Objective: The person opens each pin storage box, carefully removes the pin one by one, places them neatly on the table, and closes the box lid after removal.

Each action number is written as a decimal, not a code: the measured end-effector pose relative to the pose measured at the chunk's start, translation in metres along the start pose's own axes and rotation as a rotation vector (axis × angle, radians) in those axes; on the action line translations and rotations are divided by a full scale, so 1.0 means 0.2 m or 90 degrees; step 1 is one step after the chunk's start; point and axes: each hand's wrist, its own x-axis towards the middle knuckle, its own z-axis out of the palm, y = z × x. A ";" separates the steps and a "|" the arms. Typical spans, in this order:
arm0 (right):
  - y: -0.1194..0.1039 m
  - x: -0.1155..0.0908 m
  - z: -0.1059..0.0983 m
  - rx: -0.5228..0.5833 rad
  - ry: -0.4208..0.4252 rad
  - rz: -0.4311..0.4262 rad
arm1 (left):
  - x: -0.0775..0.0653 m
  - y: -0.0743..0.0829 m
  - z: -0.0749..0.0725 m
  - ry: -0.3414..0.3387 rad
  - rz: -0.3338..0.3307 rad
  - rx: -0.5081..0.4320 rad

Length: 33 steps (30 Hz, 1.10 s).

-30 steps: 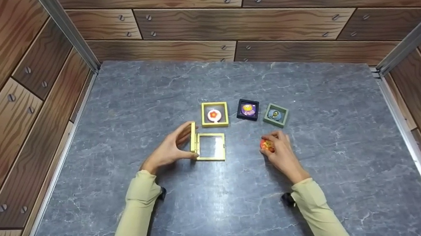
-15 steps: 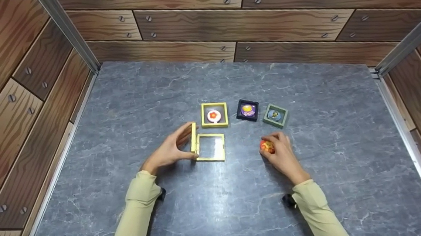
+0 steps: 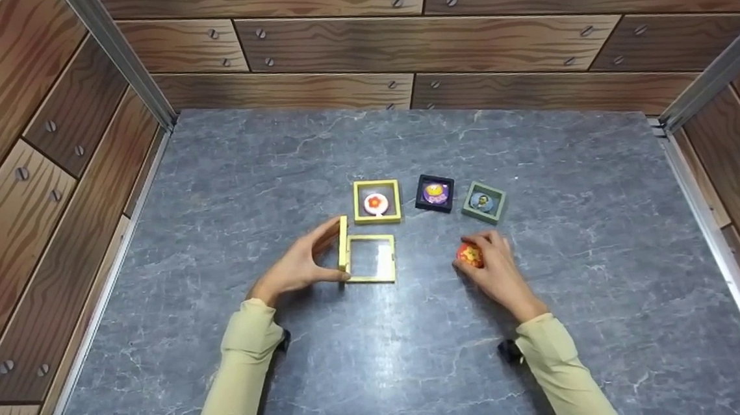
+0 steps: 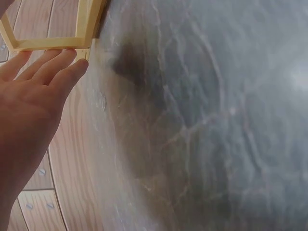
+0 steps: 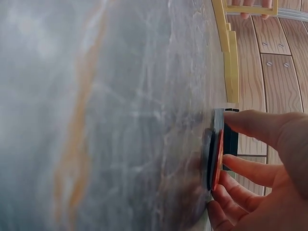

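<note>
My left hand (image 3: pixel 296 265) grips the raised half of a yellow hinged display frame (image 3: pixel 372 279) between thumb and fingers. That half stands nearly upright; the other, with its clear window, lies flat on the table. In the left wrist view, fingertips (image 4: pixel 72 65) press along the edge of the yellow frame (image 4: pixel 45 44). To the right, my right hand (image 3: pixel 496 267) pinches a round red-and-yellow badge (image 3: pixel 469 254) by its edges, close to the tabletop. The right wrist view has the badge (image 5: pixel 218 161) edge-on, with the thumb and fingers at its rim.
Behind the hands are a yellow frame (image 3: pixel 357 203) with a white flower piece, a dark frame (image 3: pixel 436 210) with a purple-yellow badge, and a green frame (image 3: pixel 480 218) with a blue badge. Wood-patterned walls (image 3: pixel 332 41) border the grey marbled table (image 3: pixel 382 376).
The raised half of the yellow frame has tilted slightly right with my left hand. My right thumb has shifted a little left at the badge's edge, leaving more of its face visible.
</note>
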 end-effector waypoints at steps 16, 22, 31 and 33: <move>-0.14 0.08 -0.10 0.026 0.098 -0.031 | 0.04 0.00 0.02 -0.002 -0.006 0.055; -0.19 0.10 -0.05 0.019 0.090 -0.047 | 0.05 0.00 0.03 -0.002 0.000 0.095; -0.36 0.15 0.06 0.037 0.038 -0.118 | 0.04 0.02 0.02 0.013 -0.019 0.170; -0.41 0.16 0.09 0.044 0.022 -0.130 | 0.03 0.02 0.02 0.012 -0.023 0.185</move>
